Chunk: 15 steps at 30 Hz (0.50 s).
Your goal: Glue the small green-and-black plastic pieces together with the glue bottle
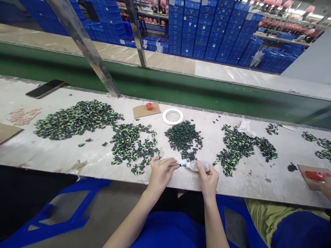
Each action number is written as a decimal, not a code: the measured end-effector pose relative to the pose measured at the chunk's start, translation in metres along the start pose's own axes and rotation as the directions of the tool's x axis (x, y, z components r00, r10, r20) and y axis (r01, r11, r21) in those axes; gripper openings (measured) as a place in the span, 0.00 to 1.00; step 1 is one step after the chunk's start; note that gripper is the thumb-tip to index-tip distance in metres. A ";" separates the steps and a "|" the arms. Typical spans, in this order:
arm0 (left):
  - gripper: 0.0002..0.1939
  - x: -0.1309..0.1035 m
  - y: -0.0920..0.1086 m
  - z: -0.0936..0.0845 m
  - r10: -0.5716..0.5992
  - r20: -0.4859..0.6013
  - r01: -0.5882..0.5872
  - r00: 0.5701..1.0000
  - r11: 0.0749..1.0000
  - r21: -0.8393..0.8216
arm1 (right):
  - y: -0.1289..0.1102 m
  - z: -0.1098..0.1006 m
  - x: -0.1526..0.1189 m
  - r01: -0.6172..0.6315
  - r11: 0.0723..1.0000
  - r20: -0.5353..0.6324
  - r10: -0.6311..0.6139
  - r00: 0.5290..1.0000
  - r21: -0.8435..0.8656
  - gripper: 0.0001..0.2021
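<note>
My right hand [209,175] is closed around a small clear squeeze bottle [197,166], its blue tip pointing left. Touching or nearly touching that tip is a tiny dark piece [179,165], pinched in the fingertips of my left hand [162,171]. Just beyond both hands lies a pile of small dark green pieces [182,136]. To the left of it spreads a pile of black and bright green parts [131,144], and a similar pile [239,144] lies on the right. A white tape roll [167,121] rests behind the middle pile.
On the white table [95,158] are a larger parts pile [77,119], a phone [45,89], a red cap [149,106] on cardboard and crumpled tissue [247,128]. A metal post [88,51] rises behind. Another person's hand [327,187] is at the right edge.
</note>
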<state>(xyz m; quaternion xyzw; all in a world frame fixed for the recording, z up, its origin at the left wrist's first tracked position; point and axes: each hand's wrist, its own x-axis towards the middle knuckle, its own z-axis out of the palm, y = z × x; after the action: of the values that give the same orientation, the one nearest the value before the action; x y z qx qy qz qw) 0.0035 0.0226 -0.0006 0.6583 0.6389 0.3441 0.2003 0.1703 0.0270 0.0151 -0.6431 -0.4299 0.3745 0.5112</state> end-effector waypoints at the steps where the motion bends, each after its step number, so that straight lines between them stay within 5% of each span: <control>1: 0.04 0.000 0.000 0.000 0.000 -0.002 0.000 1.000 1.000 0.002 | 0.000 0.000 0.000 0.001 1.000 0.000 -0.001 1.000 0.000 0.18; 15: 0.03 -0.001 -0.003 0.003 -0.007 -0.038 0.005 0.999 0.999 -0.041 | 0.002 0.000 -0.003 0.016 0.999 -0.040 -0.015 0.999 0.037 0.18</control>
<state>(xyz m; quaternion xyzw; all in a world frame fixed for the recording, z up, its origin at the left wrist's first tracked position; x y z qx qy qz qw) 0.0035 0.0222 -0.0048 0.6456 0.6373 0.3688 0.2026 0.1692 0.0242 0.0133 -0.6374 -0.4176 0.3655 0.5344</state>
